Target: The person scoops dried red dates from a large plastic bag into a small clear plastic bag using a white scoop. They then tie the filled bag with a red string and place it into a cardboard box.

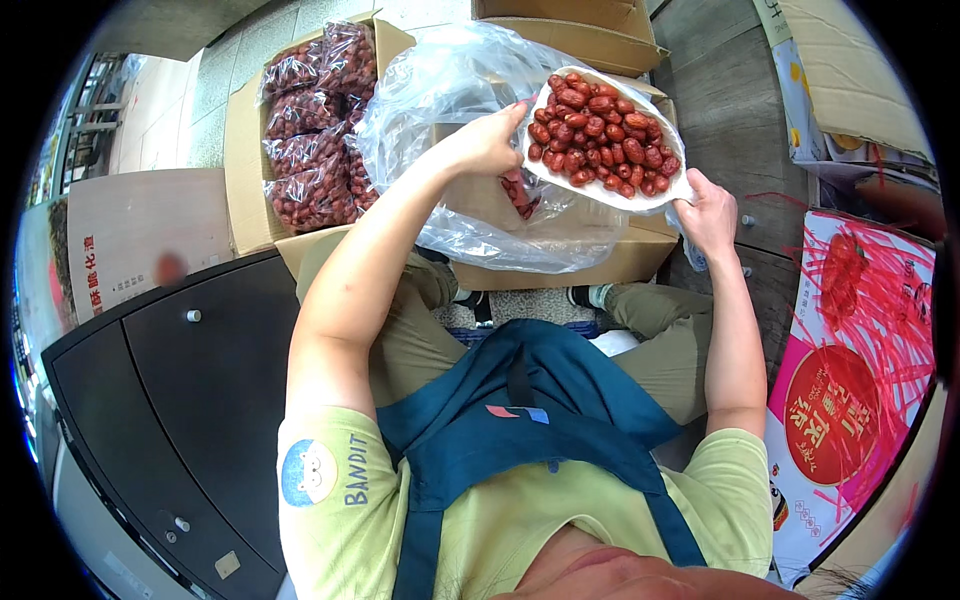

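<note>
A white scoop (611,201), heaped with dried red dates (592,131), is held above an open carton (562,270). Its handle end is gripped in my right hand (709,210). At the opposite rim is my left hand (487,142), thumb against the edge and fingers curled; part of its grip is hidden. Clear plastic liner (420,97) billows out of the carton and over its sides. Beneath the scoop, a few more dates (521,201) and something pink show inside the liner, partly covered.
Left of the liner, another carton (244,165) holds several clear bags of dates (311,150). Dark cabinets (202,375) flank my left side, and grey wooden drawers (720,112) the right. A printed box (825,420) with red paper shreds sits far right. More cardboard (570,41) lies beyond.
</note>
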Demonstrator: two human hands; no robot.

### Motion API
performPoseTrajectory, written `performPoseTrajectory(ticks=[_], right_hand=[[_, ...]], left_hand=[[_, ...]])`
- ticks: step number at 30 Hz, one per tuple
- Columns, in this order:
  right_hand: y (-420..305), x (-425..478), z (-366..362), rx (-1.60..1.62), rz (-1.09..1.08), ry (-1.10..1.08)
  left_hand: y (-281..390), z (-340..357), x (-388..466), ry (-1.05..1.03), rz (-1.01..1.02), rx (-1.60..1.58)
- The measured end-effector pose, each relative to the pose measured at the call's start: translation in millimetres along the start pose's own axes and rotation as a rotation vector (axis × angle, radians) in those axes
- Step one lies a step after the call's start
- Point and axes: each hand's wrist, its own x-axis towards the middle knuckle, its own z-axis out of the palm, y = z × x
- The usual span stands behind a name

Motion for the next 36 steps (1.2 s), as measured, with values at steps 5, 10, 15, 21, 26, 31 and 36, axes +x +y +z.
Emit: performPoseTrajectory(ticks=[5, 10, 15, 21, 26, 31, 36], right_hand=[[-11.7, 4.3, -2.2, -0.134, -0.161, 0.000], [-14.2, 3.4, -0.8, -0.207, -0.204, -0.028], [-10.7, 2.1, -6.4, -0.266, -0.230, -0.023], [-12.6, 5.7, -10.3, -0.236, -0.259, -0.024], [-15.1, 7.0, -13.7, -0.228, -0.285, -0.036], [-18.2, 6.3, -15.2, -0.274, -0.216, -0.085], [-15.6, 6.0, -17.9, -0.299, -0.179, -0.095]], left_hand=[[-10.1, 17.0, 10.3, -0.049, -0.180, -0.278], [-10.2, 33.7, 18.5, -0.100, -0.270, -0.357], [-17.5, 43.1, 22.5, -0.032, -0.197, -0.153], [-14.1, 33.1, 22.4, -0.063, -0.331, -0.402], [1.1, 22.3, 16.4, -0.107, -0.379, -0.617], [-7.6, 31.6, 17.4, -0.091, -0.203, -0.316], [-21.3, 48.5, 21.7, -0.109, -0.146, -0.108]])
